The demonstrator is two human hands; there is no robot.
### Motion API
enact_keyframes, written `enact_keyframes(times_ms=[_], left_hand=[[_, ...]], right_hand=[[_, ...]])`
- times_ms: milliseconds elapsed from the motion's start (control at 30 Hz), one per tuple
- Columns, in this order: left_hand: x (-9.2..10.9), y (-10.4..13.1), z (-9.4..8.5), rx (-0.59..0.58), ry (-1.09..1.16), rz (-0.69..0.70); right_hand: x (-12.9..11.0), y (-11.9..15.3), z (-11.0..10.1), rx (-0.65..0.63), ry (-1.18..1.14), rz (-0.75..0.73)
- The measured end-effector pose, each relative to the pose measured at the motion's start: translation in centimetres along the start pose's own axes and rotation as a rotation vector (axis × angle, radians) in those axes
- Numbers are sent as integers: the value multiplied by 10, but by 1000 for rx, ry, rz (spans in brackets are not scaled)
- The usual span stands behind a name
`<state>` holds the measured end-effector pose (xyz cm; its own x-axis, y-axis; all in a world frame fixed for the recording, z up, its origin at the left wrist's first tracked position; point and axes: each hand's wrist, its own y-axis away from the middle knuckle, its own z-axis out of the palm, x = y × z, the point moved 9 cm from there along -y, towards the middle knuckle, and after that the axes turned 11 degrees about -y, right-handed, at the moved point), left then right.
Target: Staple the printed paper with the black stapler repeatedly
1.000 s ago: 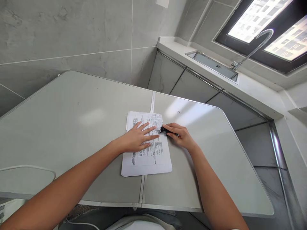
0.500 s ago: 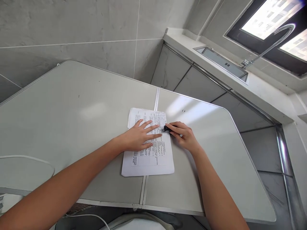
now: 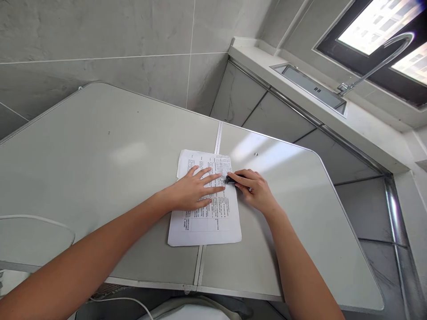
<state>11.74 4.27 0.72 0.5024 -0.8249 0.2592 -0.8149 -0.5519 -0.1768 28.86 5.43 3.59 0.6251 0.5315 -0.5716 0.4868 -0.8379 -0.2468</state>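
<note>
Printed sheets of paper (image 3: 207,229) lie flat across the seam of the table. My left hand (image 3: 195,189) rests palm down on them, its fingers spread. At the right edge of the paper, my right hand (image 3: 254,189) grips a small black stapler (image 3: 231,179) between thumb and fingers. The stapler's front end reaches over the paper's edge, close to the left fingertips. Most of its body is hidden by my right hand, and I cannot tell whether its jaws are pressed together.
The grey folding table (image 3: 83,169) has a metal seam (image 3: 199,264) down its middle. A white cable (image 3: 40,218) lies on its left side. Beyond the table stand a counter with a sink (image 3: 308,89), a curved faucet (image 3: 376,66) and a tiled wall (image 3: 116,40).
The stapler has shifted very slightly left over the paper's edge, together with my right hand. My left hand stays in place on the paper.
</note>
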Motion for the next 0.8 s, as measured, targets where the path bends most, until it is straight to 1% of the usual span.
enact_keyframes(times_ms=[100, 200, 300, 400, 467, 533, 567, 633, 667, 700, 733, 767, 800], left_hand=[[0, 0, 0, 6, 3, -3], [1, 0, -2, 21, -7, 11], [0, 1, -3, 11, -26, 26], [-2, 2, -3, -3, -34, 29], [-3, 3, -1, -18, -41, 27], [-4, 4, -1, -32, -52, 30], [-4, 4, -2, -34, -53, 34], [-6, 3, -7, -9, -35, 38], [-8, 3, -13, 26, -13, 24], [-14, 2, -20, 79, 20, -9], [-23, 2, -30, 157, 67, -69], [-35, 5, -40, 256, 133, -154], [-52, 10, -51, 376, 228, -256]], right_hand=[[-4, -2, 5, -10, 76, 21], [-10, -4, 10, 6, 155, 27], [-12, -5, 10, -12, 147, 33], [1, -2, -1, -53, 56, 70], [21, 5, -14, -40, 3, 125], [49, 13, -30, 36, -17, 207], [63, 18, -39, 104, -7, 259], [84, 27, -59, 306, 49, 368], [88, 30, -67, 423, 75, 410], [87, 32, -72, 533, 88, 434], [80, 30, -73, 620, 78, 434], [69, 24, -69, 667, 45, 411], [54, 13, -59, 669, -4, 372]])
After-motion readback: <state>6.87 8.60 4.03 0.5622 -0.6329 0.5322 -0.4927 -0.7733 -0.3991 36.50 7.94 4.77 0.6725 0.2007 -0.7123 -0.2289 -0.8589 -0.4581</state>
